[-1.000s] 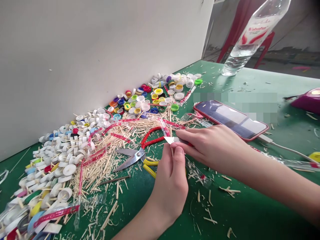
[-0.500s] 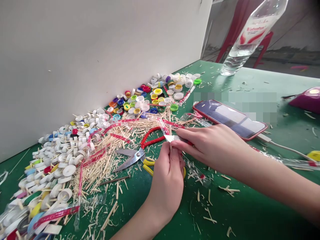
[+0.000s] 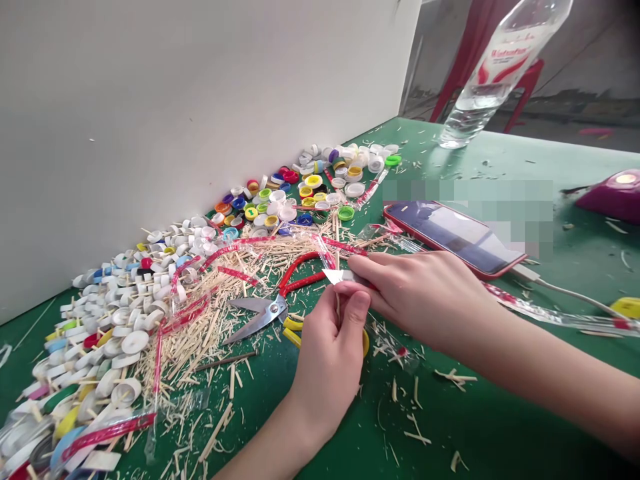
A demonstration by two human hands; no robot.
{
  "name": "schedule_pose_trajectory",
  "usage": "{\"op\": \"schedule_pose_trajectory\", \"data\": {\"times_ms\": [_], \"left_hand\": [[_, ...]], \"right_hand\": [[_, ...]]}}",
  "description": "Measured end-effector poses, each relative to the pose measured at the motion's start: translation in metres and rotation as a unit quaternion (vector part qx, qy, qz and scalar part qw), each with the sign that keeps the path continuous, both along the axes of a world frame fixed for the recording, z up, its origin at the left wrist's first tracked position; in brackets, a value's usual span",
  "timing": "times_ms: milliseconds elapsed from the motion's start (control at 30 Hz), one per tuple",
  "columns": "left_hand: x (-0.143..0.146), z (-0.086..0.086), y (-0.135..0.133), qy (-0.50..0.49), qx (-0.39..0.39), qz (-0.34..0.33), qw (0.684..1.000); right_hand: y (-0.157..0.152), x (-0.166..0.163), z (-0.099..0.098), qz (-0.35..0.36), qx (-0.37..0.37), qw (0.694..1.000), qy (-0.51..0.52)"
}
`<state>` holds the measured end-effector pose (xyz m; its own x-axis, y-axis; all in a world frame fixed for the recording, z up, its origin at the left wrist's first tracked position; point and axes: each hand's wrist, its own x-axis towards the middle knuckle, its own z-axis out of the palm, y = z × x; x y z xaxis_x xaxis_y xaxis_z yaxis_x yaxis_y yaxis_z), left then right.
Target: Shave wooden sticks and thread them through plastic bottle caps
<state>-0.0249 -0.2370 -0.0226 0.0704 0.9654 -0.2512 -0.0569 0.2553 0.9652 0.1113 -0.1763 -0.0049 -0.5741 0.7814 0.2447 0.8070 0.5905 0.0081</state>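
My left hand is closed, its thumb and fingers pinched round a thin wooden stick that is mostly hidden. My right hand is closed too, pinching a small utility knife whose silver blade tip meets the stick just above my left fingers. Red-handled scissors lie open on the green table just left of both hands, among a heap of wood shavings and stick offcuts. A yellow piece lies beside my left hand.
Many white and coloured bottle caps lie along the white wall. A red-cased phone with a cable lies behind my right hand. A clear water bottle stands far right, a purple object at the right edge. Red-striped plastic wrappers are scattered.
My left thumb has shifted slightly against the stick under the blade. Both hands stay in place; the view has tilted a little.
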Motion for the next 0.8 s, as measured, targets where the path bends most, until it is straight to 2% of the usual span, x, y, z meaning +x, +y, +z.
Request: {"op": "schedule_pose_trajectory", "data": {"times_ms": [333, 800], "left_hand": [[0.001, 0.002, 0.002, 0.009, -0.004, 0.018, 1.0], [0.005, 0.0, 0.007, -0.006, -0.023, 0.044, 0.999]], "right_hand": [[-0.011, -0.01, 0.001, -0.091, 0.017, 0.995, -0.023], [-0.012, -0.01, -0.001, -0.114, 0.062, 0.991, -0.009]]}}
